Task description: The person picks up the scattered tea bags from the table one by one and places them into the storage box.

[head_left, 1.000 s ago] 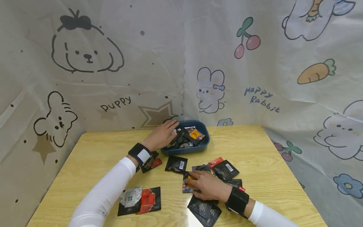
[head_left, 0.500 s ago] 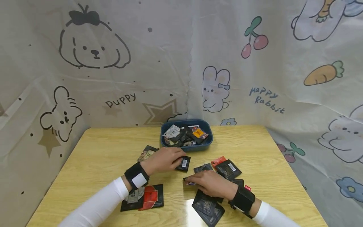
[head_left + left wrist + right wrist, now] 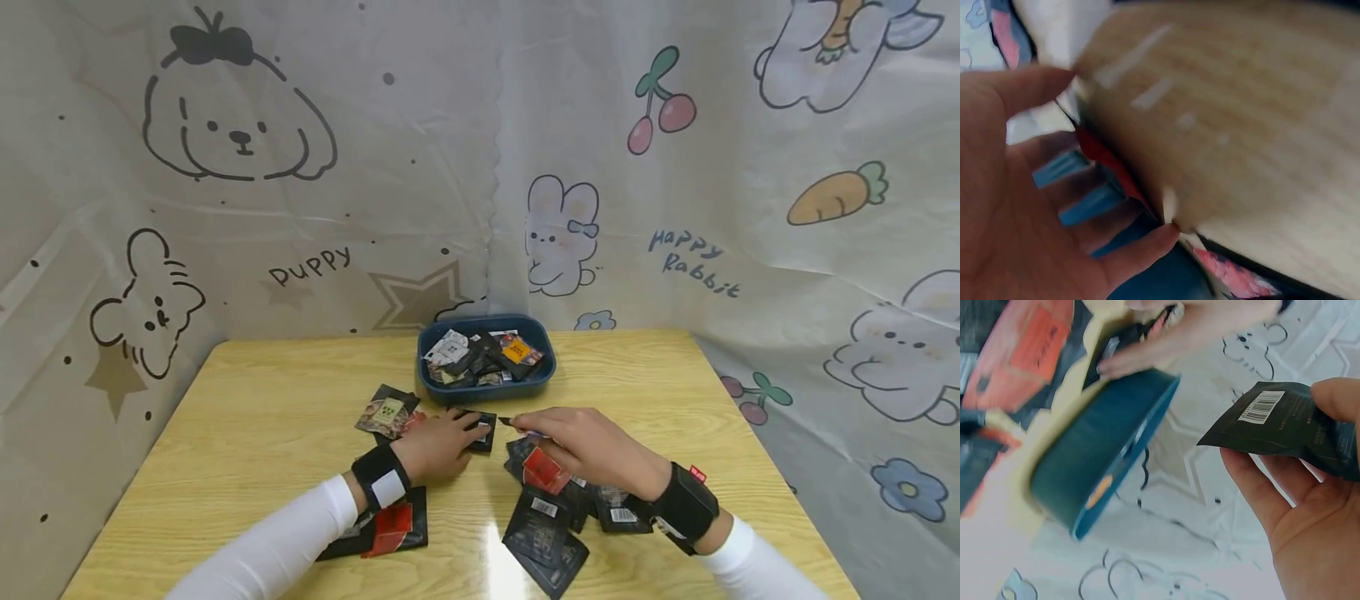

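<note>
In our right hand (image 3: 592, 444) we pinch a dark packet (image 3: 1272, 425), held up over the worktop (image 3: 630, 375). Near it, our left hand (image 3: 435, 447) lies loose, touching a black packet (image 3: 485, 443). Farther back sits a blue tub (image 3: 491, 393) with more packets (image 3: 517, 350) inside.

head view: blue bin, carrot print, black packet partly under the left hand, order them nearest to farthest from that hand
1. Black packet: partly covered by the left hand.
2. Blue bin: beyond, slightly right.
3. Carrot print: upper right, on the backdrop.
</note>
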The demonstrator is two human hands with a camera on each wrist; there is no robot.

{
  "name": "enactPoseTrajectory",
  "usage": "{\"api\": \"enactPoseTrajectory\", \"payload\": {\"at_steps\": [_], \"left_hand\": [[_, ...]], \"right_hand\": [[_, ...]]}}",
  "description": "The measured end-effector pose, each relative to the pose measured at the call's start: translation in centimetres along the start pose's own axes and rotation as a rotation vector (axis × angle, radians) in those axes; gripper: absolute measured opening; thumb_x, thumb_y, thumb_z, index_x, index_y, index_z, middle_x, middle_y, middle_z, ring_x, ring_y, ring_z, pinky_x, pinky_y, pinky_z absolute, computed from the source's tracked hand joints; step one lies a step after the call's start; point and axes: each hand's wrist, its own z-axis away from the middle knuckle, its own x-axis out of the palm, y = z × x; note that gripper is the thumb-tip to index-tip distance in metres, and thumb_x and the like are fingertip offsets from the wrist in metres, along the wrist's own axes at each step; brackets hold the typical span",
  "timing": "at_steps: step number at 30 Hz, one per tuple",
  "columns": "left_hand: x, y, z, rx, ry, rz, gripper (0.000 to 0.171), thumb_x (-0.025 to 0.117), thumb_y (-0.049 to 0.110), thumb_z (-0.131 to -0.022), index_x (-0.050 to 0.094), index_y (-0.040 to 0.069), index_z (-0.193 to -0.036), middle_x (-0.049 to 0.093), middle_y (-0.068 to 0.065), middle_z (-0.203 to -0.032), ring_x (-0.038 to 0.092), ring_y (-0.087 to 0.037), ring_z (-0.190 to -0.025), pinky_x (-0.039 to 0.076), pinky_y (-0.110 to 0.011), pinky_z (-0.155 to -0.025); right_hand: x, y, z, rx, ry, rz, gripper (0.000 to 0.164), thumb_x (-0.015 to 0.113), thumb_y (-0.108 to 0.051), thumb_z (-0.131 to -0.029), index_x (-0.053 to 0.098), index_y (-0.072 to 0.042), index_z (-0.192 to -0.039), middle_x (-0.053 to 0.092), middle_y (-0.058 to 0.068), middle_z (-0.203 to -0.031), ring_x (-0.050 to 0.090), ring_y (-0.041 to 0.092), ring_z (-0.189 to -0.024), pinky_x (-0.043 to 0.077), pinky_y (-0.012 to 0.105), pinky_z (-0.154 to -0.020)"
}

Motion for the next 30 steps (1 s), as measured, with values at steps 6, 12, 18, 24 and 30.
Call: {"api": "enactPoseTrajectory", "payload": {"at_steps": [6,12,18,24,30], "left_hand": [[0.6,0.5,0.4,0.051,0.154,-0.179,0.047,0.063,0.028,-0.097,0.056,0.025,-0.144,0.058,-0.004,-0.141,0.062,-0.03,-0.118,0.059,-0.043,-0.086],[0.6,0.5,1.2,0.097,0.271,-0.123,0.025,0.065,0.022,-0.097,0.072,0.019,-0.12,0.071,0.0,-0.11,0.067,-0.019,-0.096,0.058,-0.036,-0.072],[0.2,1.0,3.4,0.118,0.268,-0.035,0.026,0.062,0.016,-0.098,0.071,0.018,-0.123,0.075,0.002,-0.112,0.071,-0.014,-0.099,0.06,-0.034,-0.078],[-0.7,1.8,6.5,0.117,0.257,0.023,0.031,0.062,0.014,-0.098,0.068,0.019,-0.128,0.073,0.002,-0.118,0.07,-0.012,-0.103,0.06,-0.031,-0.083],[-1.2,2.2,8.8,0.113,0.272,0.006,0.034,0.063,0.013,-0.097,0.067,0.019,-0.131,0.072,0.002,-0.121,0.07,-0.012,-0.105,0.06,-0.029,-0.084]], "right_hand": [[-1.1,1.0,-0.2,0.01,0.073,0.008,0.039,0.059,-0.011,-0.099,0.061,-0.014,-0.138,0.07,0.0,-0.127,0.067,0.006,-0.095,0.055,0.023,-0.074],[-1.7,2.3,-1.1,-0.019,0.165,0.022,0.041,0.06,-0.007,-0.098,0.06,-0.014,-0.138,0.071,0.001,-0.123,0.069,0.01,-0.098,0.057,0.027,-0.076],[-2.2,4.9,-3.0,-0.004,0.241,0.085,0.047,0.063,-0.005,-0.096,0.056,-0.011,-0.142,0.064,0.011,-0.135,0.064,0.027,-0.119,0.058,0.043,-0.091],[-1.3,7.8,-6.0,0.025,0.208,0.098,0.044,0.06,-0.008,-0.099,0.055,-0.011,-0.143,0.063,0.013,-0.135,0.062,0.03,-0.121,0.055,0.047,-0.095],[0.2,9.9,-9.6,0.057,0.148,0.085,0.043,0.054,-0.009,-0.102,0.053,-0.011,-0.145,0.059,0.013,-0.141,0.06,0.032,-0.125,0.053,0.048,-0.1]]}}
